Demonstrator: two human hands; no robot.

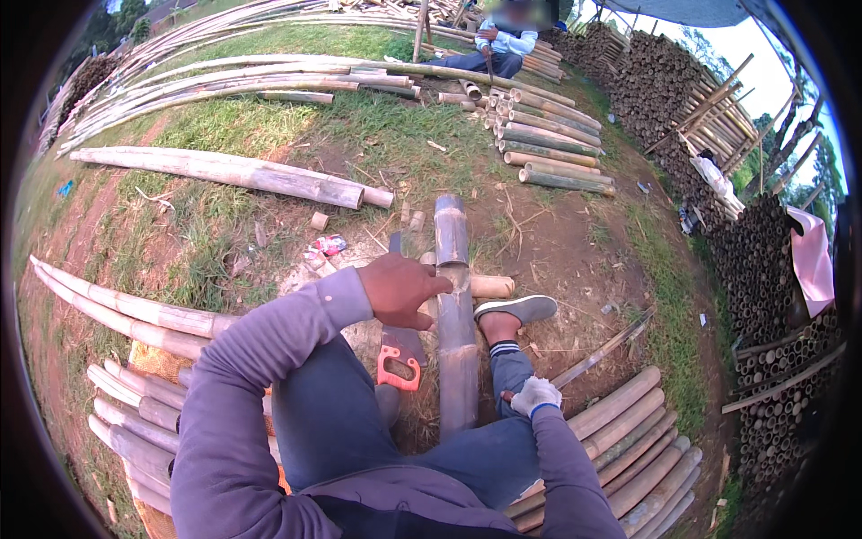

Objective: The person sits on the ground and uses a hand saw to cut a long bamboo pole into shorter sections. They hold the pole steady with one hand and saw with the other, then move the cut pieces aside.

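Note:
A thick grey-brown bamboo pole (456, 377) lies lengthwise between my legs, with a pale cut opening near its far part. It crosses over a short bamboo piece (494, 287). My bare left hand (404, 292) reaches to the pole's left edge beside that opening, thumb and forefinger apart. Under this hand lies a handsaw (400, 366) with an orange handle, its blade partly hidden. By my right shin, my gloved right hand (536, 397) is closed round the brown handle of what looks like a machete (603, 348), its long narrow blade slanting away to the right.
Bamboo poles (135, 404) lie at my left, and more bamboo (642, 449) at my right. Cut lengths (552, 139) are piled ahead, near a seated person (507, 45). Tall bamboo stacks (777, 269) line the right side. A crumpled wrapper (329, 244) lies on the ground.

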